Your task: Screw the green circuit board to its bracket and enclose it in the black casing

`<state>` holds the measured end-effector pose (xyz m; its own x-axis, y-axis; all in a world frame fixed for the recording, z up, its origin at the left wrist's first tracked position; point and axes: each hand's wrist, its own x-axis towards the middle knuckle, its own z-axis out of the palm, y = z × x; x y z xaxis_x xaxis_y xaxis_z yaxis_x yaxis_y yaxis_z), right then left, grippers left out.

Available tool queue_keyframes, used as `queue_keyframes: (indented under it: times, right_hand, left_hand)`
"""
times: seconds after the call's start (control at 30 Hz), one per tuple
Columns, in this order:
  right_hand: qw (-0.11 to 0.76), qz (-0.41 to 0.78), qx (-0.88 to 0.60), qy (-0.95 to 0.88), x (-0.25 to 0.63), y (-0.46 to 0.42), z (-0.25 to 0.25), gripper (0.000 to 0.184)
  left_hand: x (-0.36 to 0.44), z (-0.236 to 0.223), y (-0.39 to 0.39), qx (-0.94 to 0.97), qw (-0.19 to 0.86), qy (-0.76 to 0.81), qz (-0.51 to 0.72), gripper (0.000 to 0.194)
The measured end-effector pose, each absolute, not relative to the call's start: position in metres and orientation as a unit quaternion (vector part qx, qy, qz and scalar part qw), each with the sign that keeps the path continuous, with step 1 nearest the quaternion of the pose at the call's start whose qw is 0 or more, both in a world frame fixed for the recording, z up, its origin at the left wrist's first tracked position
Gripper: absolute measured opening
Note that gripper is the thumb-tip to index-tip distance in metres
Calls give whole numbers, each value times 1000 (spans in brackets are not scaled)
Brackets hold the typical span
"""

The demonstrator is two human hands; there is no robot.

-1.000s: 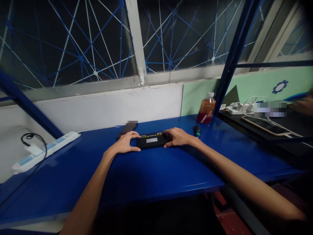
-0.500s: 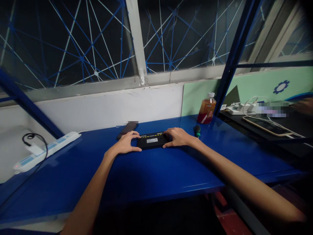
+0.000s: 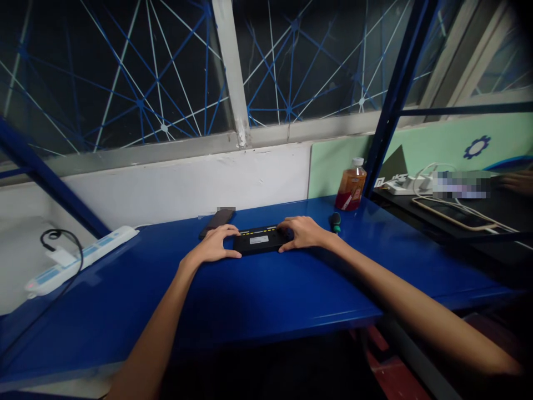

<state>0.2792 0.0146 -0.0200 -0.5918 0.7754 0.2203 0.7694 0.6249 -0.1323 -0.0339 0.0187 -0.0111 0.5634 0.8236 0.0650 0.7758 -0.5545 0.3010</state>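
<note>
A flat black rectangular box-like device (image 3: pixel 266 242) lies on the blue table (image 3: pixel 266 289). It bears a white label and a row of yellow marks along its far edge. My left hand (image 3: pixel 214 243) grips its left end, thumb at the near edge and fingers at the far side. On the right end, my right hand (image 3: pixel 303 233) is closed around it in the same way, hiding that corner. Just behind my left hand lies a dark phone (image 3: pixel 219 219). A screwdriver with a black and green handle (image 3: pixel 335 222) rests to the right of my right hand.
A bottle of reddish drink (image 3: pixel 351 186) stands at the back right. On the left lies a white power strip (image 3: pixel 83 261) with a black cable. A black side table at right holds a phone (image 3: pixel 453 214), chargers and cables; another person's hand (image 3: pixel 516 182) shows there.
Both hands keep their hold on the black device, which stays in place. Only a slight shift of the camera shows.
</note>
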Motion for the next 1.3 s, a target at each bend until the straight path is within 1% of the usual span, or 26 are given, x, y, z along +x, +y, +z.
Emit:
queue_keyframes:
  times: [0.5,0.8,1.0,1.3]
  right_hand:
    - [146,42,-423,-893,281,20,-25,70]
    - [162,51,-433,-885,281,20,-28,72]
    - [176,68,-422,-887,281,21,-29,67]
    - [185,73,-414,-888,280,23,-28,66]
  left_hand:
    - [-33,-13,20,871,135,456,125,56]
    - [-36,-18,22,870,130,459,126,60]
    - [-36,-17,21,871,130,459,120,58]
    - [-36,-18,22,870,133,461,115,61]
